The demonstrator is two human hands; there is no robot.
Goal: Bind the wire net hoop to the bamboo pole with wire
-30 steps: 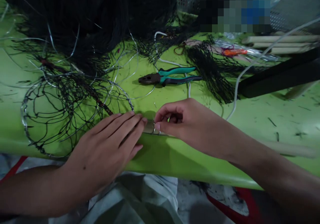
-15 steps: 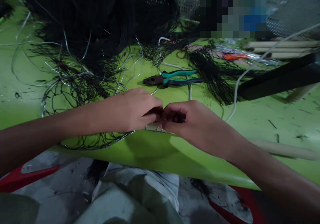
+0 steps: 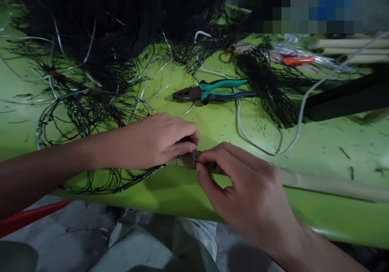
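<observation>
My left hand [image 3: 161,140] is closed at the end of a light bamboo stick [image 3: 328,185], thumb and forefinger pinching a thin wire [image 3: 193,157]. Just to its right, my right hand [image 3: 243,179] pinches the same wire between thumb and forefinger over the stick. Left of the hands lies a wire hoop [image 3: 39,128] with black netting [image 3: 100,179] tied round it, partly covered by my left forearm. Pliers with green and black handles [image 3: 225,85] rest on the green table [image 3: 212,122] beyond my hands, untouched.
A big heap of black netting [image 3: 121,17] fills the back left, with loose wires around it. A white cord [image 3: 261,148] curves across the right side. Further back are an orange item [image 3: 299,60], bamboo sticks [image 3: 343,43] and a long black object [image 3: 346,96].
The view has shifted. My right hand has turned and sits lower, its fingertips now visible at the wire. The bamboo stick now lines up with my hands.
</observation>
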